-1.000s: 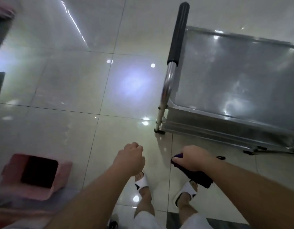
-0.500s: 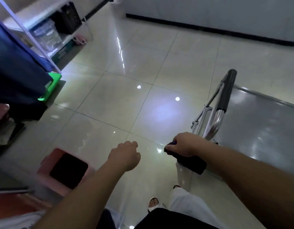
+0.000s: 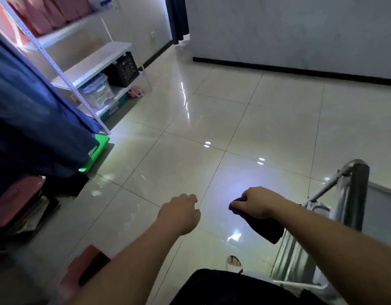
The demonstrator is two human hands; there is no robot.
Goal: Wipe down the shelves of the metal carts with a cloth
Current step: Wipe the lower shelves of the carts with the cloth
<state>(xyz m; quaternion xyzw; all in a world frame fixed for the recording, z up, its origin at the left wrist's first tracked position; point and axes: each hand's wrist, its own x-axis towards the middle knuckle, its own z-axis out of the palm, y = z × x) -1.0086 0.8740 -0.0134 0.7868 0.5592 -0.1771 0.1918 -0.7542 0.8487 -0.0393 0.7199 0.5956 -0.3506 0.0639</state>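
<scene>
My right hand (image 3: 257,202) grips a dark purple cloth (image 3: 264,226) that hangs below the fist, just left of the metal cart. The cart (image 3: 300,256) stands at the right edge, with its black-padded handle (image 3: 358,194) upright and only a strip of its steel top shelf (image 3: 386,208) showing. My left hand (image 3: 180,213) is curled into a loose fist with nothing in it, held over the tiled floor about a hand's width left of the right hand. Both forearms reach forward from the bottom of the view.
A white shelving rack (image 3: 91,64) with plastic boxes and a black crate stands at the back left, behind a hanging blue fabric (image 3: 31,119). A green board (image 3: 95,153) and a pink bin (image 3: 84,267) sit on the glossy floor at left. A wall with dark skirting (image 3: 300,71) runs behind.
The view has tilted up and away from the cart, so the shelf has slid to the right edge. Both hands kept their pose; the right hand still holds the cloth.
</scene>
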